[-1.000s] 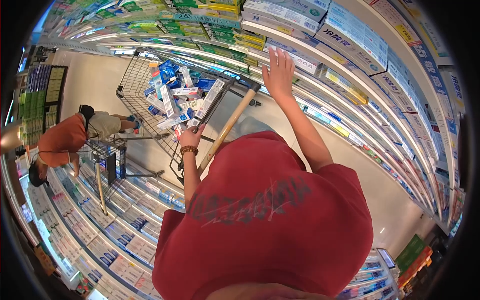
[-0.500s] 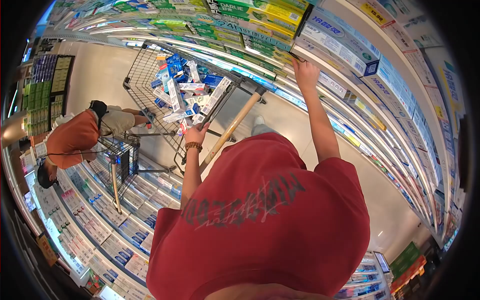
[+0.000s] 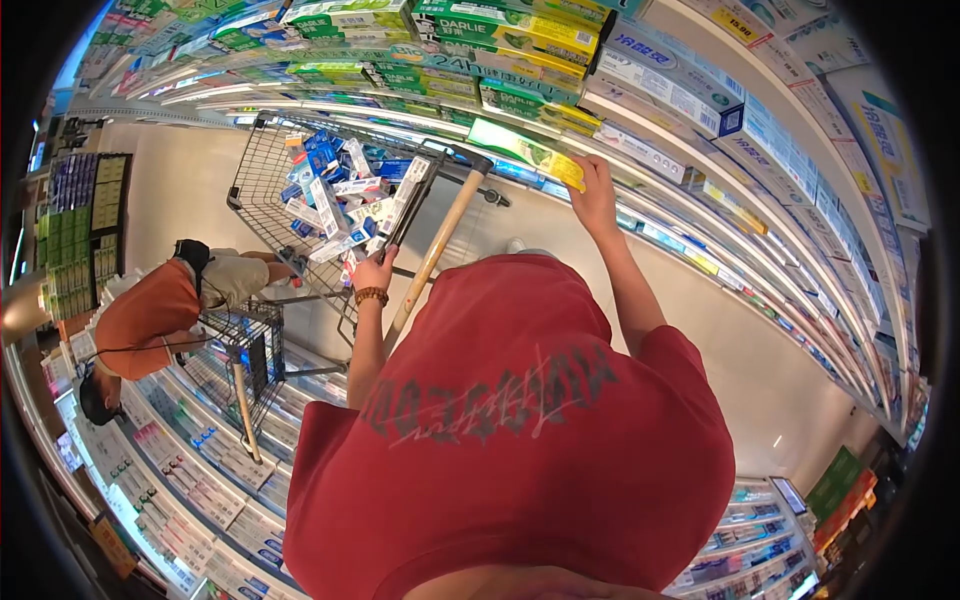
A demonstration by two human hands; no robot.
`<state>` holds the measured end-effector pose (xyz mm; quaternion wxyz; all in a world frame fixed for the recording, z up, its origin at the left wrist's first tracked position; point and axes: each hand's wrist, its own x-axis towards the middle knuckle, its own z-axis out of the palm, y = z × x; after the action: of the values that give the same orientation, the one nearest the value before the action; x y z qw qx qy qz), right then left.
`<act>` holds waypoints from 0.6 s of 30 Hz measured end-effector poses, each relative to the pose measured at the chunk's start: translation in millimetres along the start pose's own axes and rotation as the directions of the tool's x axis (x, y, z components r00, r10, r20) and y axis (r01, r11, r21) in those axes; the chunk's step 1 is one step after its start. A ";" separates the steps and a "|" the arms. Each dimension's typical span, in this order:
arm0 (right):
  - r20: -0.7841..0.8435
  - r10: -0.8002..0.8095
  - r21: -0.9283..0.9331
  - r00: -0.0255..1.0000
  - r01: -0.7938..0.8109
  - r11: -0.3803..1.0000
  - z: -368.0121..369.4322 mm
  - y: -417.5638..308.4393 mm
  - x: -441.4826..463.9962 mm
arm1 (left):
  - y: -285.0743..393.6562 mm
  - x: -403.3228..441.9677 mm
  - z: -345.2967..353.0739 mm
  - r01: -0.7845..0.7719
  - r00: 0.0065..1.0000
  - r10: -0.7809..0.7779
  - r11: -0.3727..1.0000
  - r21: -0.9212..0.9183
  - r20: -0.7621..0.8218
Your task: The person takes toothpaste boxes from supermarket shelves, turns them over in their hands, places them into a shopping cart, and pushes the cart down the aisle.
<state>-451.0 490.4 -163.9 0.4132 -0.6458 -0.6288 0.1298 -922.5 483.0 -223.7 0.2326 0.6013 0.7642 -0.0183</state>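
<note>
My right hand [image 3: 595,198] is closed on the yellow end of a long green-and-yellow toothpaste box [image 3: 522,150]. The box is held out in front of the shelf, its other end pointing toward the cart. Lower down on the left, my left hand [image 3: 372,272], with a beaded bracelet at the wrist, is closed around the near rim of a wire shopping cart [image 3: 262,190]. Inside the basket lies a jumbled heap of toothpaste boxes [image 3: 330,207], mostly blue and white. The cart's pale handle bar [image 3: 440,245] runs between my two arms.
Along the upper right curve shelves packed with toothpaste, including green-and-yellow boxes [image 3: 505,30] and blue-and-white boxes [image 3: 665,70]. At left, another person in an orange shirt [image 3: 148,318] bends beside a second cart [image 3: 262,345]. More stocked shelves [image 3: 190,470] line the lower left.
My right hand has drawn back from the shelf and now holds a green-and-yellow box out in view. The left hand stays at the cart rim; the cart appears slightly farther left.
</note>
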 end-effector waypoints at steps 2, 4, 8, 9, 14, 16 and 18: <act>-0.019 0.115 0.022 0.993 -0.114 0.993 2.4 -17.1 -20.1 | -5.8 6.7 -1.2 -0.033 0.999 0.033 0.999 0.014 -0.001; -0.028 0.259 0.057 0.965 -0.258 0.965 -0.1 -40.5 -36.8 | -10.1 11.3 -3.0 -0.063 0.998 0.064 0.998 0.028 -0.017; 0.103 0.507 0.287 0.856 -0.513 0.809 -15.2 -77.4 -49.4 | -20.4 19.3 -3.7 -0.105 0.992 0.110 0.991 0.077 -0.055; 0.183 0.515 0.432 0.838 -0.539 0.723 -13.5 -75.0 -52.9 | -24.6 22.1 -3.4 -0.110 0.992 0.116 0.988 0.108 -0.048; 0.300 0.521 0.698 0.799 -0.556 0.451 -24.8 -140.4 -36.9 | -23.7 30.6 -15.4 -0.218 0.969 0.221 0.975 0.036 -0.111; 0.311 0.532 0.705 0.788 -0.566 0.426 -15.1 -154.4 -38.3 | -20.7 32.0 -20.8 -0.224 0.969 0.228 0.973 0.047 -0.095; 0.314 0.536 0.762 0.784 -0.545 0.350 3.8 -161.4 -48.4 | -28.4 40.6 -18.1 -0.197 0.978 0.201 0.978 0.061 -0.060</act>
<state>-576.0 426.0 -70.8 0.5945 -0.5445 -0.2459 0.5382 -961.7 517.7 -230.0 0.1913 0.6812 0.7067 0.0041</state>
